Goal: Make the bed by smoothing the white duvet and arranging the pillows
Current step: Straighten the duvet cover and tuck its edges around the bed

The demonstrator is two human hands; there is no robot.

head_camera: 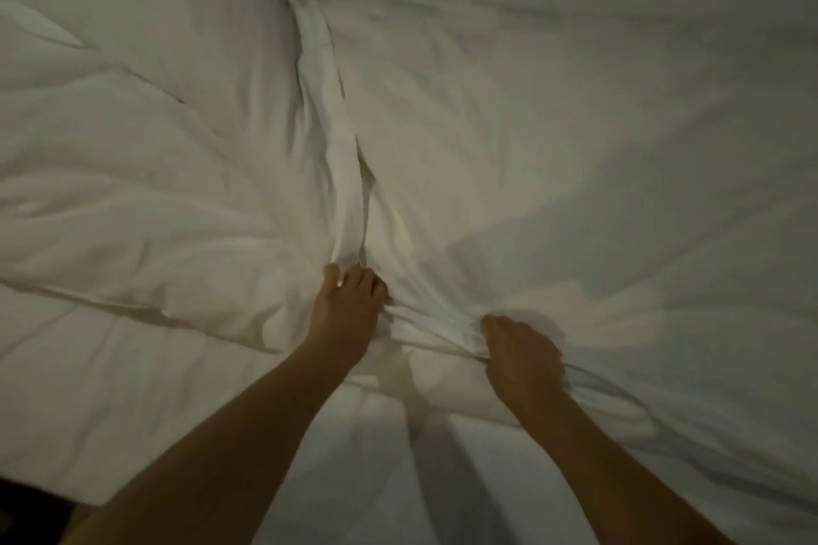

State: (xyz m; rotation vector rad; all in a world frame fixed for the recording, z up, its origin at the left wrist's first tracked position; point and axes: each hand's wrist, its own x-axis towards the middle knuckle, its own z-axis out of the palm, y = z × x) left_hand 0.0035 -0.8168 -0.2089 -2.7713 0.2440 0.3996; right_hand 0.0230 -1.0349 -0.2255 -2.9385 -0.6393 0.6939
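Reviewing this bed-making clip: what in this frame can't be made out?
- Fingertips of the left hand and right hand: head view, buried in bunched duvet.
- Pillows: head view, a plump white mound at top left may be one; dim light and matching white fabric prevent telling.
- Bed ends: cut off by the left and right frame edges.
- Fabric detail: blurred.

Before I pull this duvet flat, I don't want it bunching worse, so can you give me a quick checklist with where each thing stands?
1. Left hand gripping the duvet: ok, fingers closed on a gathered ridge.
2. Right hand gripping: ok, bunched cloth in its fist.
3. Hands spaced apart: not ok, they sit close together.
4. Duvet smooth: not ok, a long fold runs away from the left hand, with creases on the left side.
5. Pillows arranged: cannot tell, one puffy shape at top left, unclear.
6. Far edge straight: cannot tell, dim.
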